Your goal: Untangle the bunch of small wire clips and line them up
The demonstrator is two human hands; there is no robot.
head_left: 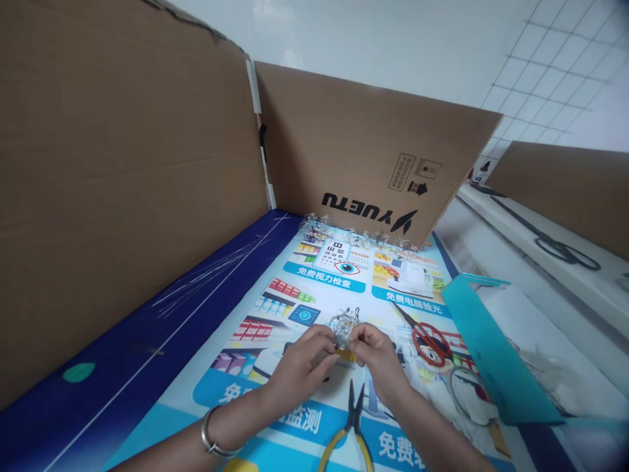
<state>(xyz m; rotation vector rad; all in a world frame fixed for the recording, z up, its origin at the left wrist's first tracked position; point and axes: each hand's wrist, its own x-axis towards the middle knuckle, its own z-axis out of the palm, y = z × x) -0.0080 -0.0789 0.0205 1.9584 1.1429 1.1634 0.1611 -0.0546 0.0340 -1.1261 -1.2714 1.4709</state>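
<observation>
A small tangled ball of clear and silvery wire or beads is between my two hands, over the printed mat. My left hand pinches its left side, with a silver bangle on that wrist. At its lower right, the fingertips of my right hand are pressed together on it. Yellow-handled pliers lie partly open just below my hands. To the right are red-handled scissors, their blades pointing up and left.
Similar clear tangles line the foot of the cardboard panel. A roll or ring lies right of my right hand, beside a teal-edged tray. Long straight strands lie at the left. Black scissors rest on a white ledge.
</observation>
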